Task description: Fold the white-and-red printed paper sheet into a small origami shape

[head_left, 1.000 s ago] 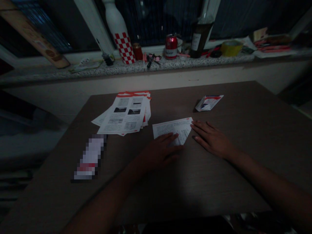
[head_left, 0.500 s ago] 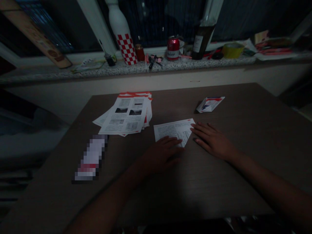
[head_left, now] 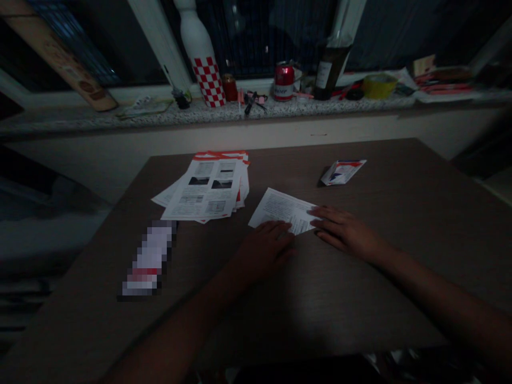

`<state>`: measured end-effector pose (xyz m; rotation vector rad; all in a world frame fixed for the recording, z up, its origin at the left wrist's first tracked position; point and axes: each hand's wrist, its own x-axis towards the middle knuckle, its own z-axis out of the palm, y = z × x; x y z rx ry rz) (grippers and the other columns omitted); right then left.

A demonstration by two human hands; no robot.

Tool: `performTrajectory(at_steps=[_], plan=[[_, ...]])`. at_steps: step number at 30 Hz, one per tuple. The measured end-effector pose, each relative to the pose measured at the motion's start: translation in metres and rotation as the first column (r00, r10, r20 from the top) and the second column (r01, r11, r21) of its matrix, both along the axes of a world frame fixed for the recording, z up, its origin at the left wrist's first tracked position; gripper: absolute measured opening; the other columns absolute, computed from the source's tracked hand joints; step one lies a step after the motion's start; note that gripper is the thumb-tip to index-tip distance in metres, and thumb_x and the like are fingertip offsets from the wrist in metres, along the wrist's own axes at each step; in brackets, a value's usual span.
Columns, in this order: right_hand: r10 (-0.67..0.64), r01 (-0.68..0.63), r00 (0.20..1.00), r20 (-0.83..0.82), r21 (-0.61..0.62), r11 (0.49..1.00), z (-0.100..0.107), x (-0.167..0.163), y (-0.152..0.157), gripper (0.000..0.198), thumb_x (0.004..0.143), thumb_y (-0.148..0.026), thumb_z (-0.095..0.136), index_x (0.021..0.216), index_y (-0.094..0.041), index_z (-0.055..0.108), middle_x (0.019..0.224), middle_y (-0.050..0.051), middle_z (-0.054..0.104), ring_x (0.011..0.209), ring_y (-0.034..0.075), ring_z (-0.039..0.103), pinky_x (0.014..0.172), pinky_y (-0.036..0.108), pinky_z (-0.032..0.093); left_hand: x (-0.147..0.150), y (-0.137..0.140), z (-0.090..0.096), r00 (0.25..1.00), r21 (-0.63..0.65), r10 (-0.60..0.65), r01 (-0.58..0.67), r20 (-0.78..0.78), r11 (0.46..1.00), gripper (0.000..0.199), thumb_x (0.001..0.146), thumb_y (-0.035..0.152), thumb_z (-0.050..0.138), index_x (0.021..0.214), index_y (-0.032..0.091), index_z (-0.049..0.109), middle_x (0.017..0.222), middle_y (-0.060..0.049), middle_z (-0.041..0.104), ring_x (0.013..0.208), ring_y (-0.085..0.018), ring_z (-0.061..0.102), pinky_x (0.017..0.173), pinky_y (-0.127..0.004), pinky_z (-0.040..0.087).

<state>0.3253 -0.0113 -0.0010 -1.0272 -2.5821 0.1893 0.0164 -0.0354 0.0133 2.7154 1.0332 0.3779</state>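
Note:
A folded sheet of printed paper (head_left: 280, 207) lies flat on the brown table between my two hands. My left hand (head_left: 270, 248) rests its stretched fingers on the near edge of the sheet. From the right, my right hand (head_left: 346, 229) touches the sheet's right corner with its fingertips, the fingers straight and lying flat. Neither hand grips the paper. Behind my right hand stands a small folded paper piece (head_left: 343, 173) with red and blue print. The lower edge of the sheet is partly hidden by my left fingers.
A stack of printed sheets (head_left: 206, 186) lies at the back left, with a blurred-out phone-like object (head_left: 148, 258) in front of it. On the granite windowsill (head_left: 224, 113) stand a checkered bottle (head_left: 210, 80), a red can (head_left: 284, 81) and a dark bottle (head_left: 328, 72).
The folded sheet has turned clockwise on the table, its top edge now sloping down to the right. My right fingertips now overlap its right corner; my left hand has shifted slightly left.

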Motion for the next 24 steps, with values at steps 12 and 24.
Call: performTrajectory(at_steps=[12, 24], plan=[[0.12, -0.12, 0.993, -0.003, 0.029, 0.992, 0.002, -0.014, 0.005, 0.028, 0.109, -0.028, 0.055, 0.126, -0.023, 0.077, 0.133, 0.008, 0.078, 0.121, 0.026, 0.075, 0.109, 0.045, 0.06, 0.005, 0.005, 0.0, 0.992, 0.032, 0.116, -0.115, -0.054, 0.993, 0.02, 0.106, 0.032, 0.063, 0.122, 0.02, 0.067, 0.119, -0.009, 0.072, 0.113, -0.028, 0.066, 0.098, -0.043, 0.054], [0.075, -0.074, 0.997, 0.001, 0.151, 0.986, 0.0, -0.013, 0.004, 0.025, 0.105, -0.017, 0.06, 0.124, -0.019, 0.076, 0.133, 0.01, 0.077, 0.121, 0.029, 0.074, 0.103, 0.048, 0.063, 0.002, 0.006, -0.006, 0.999, 0.05, 0.039, -0.04, 0.036, 0.998, 0.021, 0.108, 0.029, 0.06, 0.121, 0.019, 0.072, 0.121, -0.008, 0.076, 0.112, -0.025, 0.069, 0.098, -0.042, 0.057]])
